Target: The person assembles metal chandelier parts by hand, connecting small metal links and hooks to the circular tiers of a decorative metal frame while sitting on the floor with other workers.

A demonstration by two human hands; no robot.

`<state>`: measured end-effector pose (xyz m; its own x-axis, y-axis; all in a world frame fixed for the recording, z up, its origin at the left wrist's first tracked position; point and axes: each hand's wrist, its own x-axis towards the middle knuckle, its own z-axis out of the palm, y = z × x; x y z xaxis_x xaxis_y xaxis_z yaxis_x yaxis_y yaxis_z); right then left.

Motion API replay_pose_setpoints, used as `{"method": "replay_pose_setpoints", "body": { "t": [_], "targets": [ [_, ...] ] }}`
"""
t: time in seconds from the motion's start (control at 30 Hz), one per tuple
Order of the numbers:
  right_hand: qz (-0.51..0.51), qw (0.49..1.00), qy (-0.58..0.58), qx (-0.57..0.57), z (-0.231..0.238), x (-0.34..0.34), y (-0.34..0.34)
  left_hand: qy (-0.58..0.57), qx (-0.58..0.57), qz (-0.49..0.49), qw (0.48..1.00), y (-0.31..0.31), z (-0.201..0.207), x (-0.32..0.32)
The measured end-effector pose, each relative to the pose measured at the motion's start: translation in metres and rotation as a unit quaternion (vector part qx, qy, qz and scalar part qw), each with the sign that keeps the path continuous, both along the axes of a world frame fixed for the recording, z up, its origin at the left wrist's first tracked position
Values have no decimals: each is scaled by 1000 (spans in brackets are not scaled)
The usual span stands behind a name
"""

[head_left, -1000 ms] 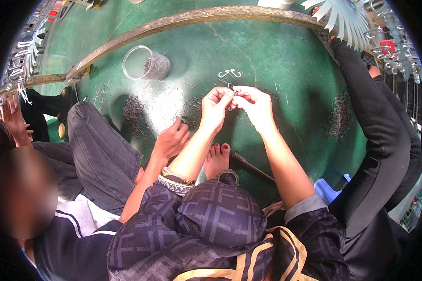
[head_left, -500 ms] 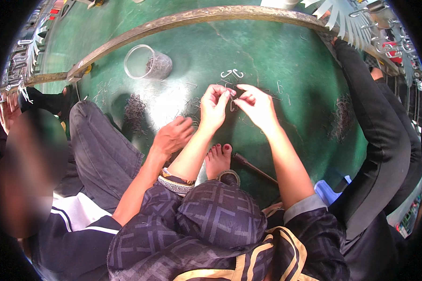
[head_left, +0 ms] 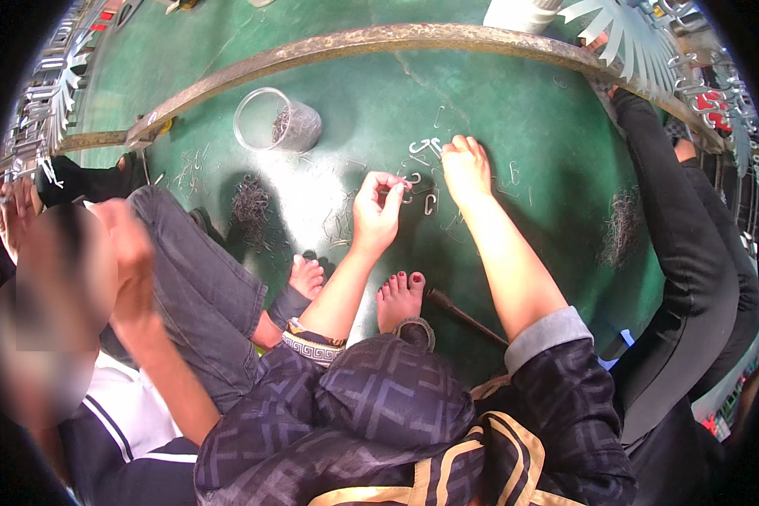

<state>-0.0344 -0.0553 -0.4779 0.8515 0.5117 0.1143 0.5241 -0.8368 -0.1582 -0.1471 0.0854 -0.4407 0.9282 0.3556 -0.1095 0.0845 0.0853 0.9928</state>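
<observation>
My left hand (head_left: 376,212) is closed, thumb and finger pinching a small metal hook (head_left: 413,179) above the green floor. Farther forward and to the right, my right hand (head_left: 468,171) reaches down with its fingers bent together; the fingertips are turned away, and what they hold, if anything, is hidden. Right beside those fingertips lie pale S-shaped hooks (head_left: 418,148) on the floor. Another small hook (head_left: 430,204) lies between my two hands, nearer to me.
A clear plastic tub (head_left: 308,128) with thin metal pieces lies tipped on its side. Piles of thin wire pieces lie left (head_left: 250,207) and right (head_left: 621,223). A metal bar (head_left: 354,40) crosses beyond. A co-worker's arm (head_left: 156,346) is at left; another person's legs (head_left: 691,228) are at right.
My hands have separated: the right has gone forward to the hooks on the floor, while the left stays back with a hook. The co-worker's hand has drawn back to the left.
</observation>
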Motion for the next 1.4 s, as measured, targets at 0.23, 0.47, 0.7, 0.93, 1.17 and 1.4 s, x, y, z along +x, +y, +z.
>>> {"method": "replay_pose_setpoints", "body": {
  "t": [0.23, 0.47, 0.7, 0.93, 1.17, 1.4],
  "targets": [
    [-37, 999, 37, 2, 4, 5, 12, 16, -7, -16, 1000, 4, -10, -1],
    [-170, 925, 214, 266, 8, -5, -24, 14, 19, -21, 1000, 0, -11, 2],
    [-237, 892, 221, 315, 0, -26, -52, 44, 32, -34, 998, -7, -10, 1],
    [-95, 942, 190, 261, 7, -43, -20, 39, 43, -23, 998, -5, -9, -3],
    [11, 995, 63, 79, -5, -52, 6, 69, 55, -31, 996, -1, -13, -14],
    [-162, 876, 260, 371, 25, -41, 3, 43, 95, -26, 994, -7, -4, -9]
  ]
}}
